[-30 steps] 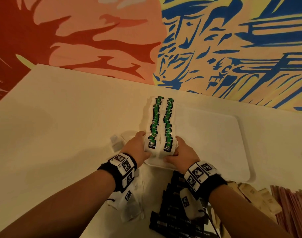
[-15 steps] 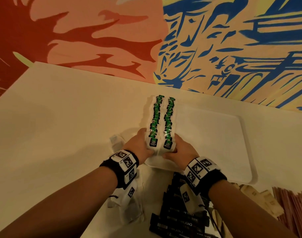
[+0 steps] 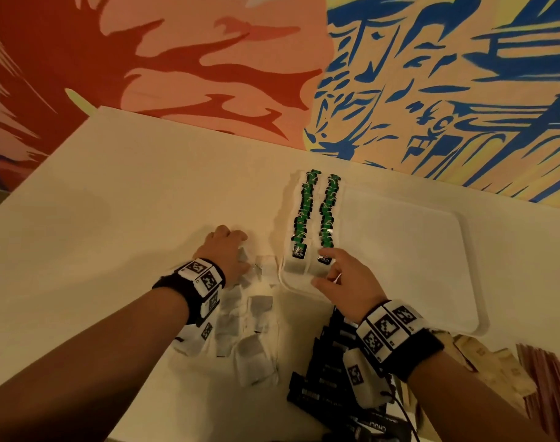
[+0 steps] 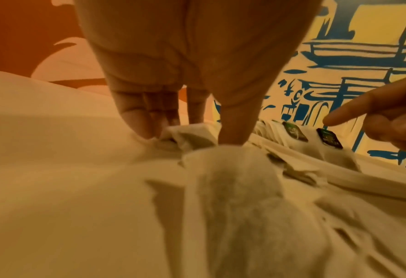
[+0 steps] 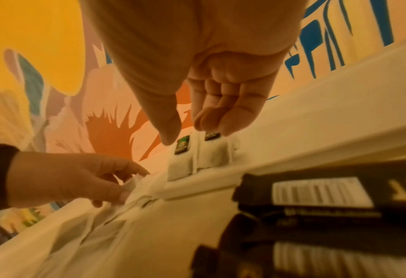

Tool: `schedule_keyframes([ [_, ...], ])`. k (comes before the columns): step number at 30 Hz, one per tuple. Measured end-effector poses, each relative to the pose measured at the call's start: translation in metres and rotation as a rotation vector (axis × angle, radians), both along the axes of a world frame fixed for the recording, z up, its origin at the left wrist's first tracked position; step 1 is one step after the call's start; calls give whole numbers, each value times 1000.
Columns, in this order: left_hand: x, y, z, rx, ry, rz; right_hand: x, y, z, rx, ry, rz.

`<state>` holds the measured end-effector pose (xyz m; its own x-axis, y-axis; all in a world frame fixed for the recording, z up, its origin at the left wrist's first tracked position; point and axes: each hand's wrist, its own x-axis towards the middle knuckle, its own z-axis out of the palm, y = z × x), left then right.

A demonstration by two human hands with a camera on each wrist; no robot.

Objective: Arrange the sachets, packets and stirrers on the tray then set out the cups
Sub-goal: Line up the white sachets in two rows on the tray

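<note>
Behind your worktop [image 3: 112,218] runs a mural wall [image 3: 208,59], red and orange on one side, blue strokes on yellow on the other. On the worktop lies a white tray [image 3: 415,266], and along its left edge two rows of green-tagged tea bags [image 3: 315,215] overlap from the far rim to the near one.

Your right hand [image 3: 345,279] sits at the near end of the right-hand row, fingers loosely curved, fingertips [image 5: 211,122] just above or on the black-and-green tag there; you cannot tell whether they touch it. It holds nothing.

Your left hand [image 3: 224,250] is off the tray, just to its left, down on a loose heap of white tea bags [image 3: 250,330] on the worktop. Its fingers [image 4: 137,120] and thumb are curled around one bag at the far end of the heap, pinching it.

Near you, a pile of black sachets [image 3: 329,378] lies beside your right wrist, with brown packets [image 3: 482,355] and reddish stirrers [image 3: 549,378] further right.
</note>
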<state>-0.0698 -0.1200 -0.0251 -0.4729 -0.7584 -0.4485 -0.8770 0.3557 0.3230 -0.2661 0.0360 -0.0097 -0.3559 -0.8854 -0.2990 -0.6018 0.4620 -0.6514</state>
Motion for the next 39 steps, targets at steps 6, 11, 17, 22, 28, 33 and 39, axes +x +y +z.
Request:
schedule_keyframes([
  [6,0,20,-1,130,68,34,21,5,1,-18,1,136],
  [11,4,32,7,137,245,80,35,2,5,39,11,236],
  [17,22,38,45,126,416,131,53,-1,3,162,67,373],
  [22,46,55,35,184,305,95,64,-1,-1,289,256,500],
  [28,64,84,11,124,66,-23,71,-1,-2,334,389,600],
  [33,51,107,2,45,-50,-164,70,0,-3,286,351,593],
  [39,28,101,-1,119,98,-104,70,2,-8,236,334,547],
])
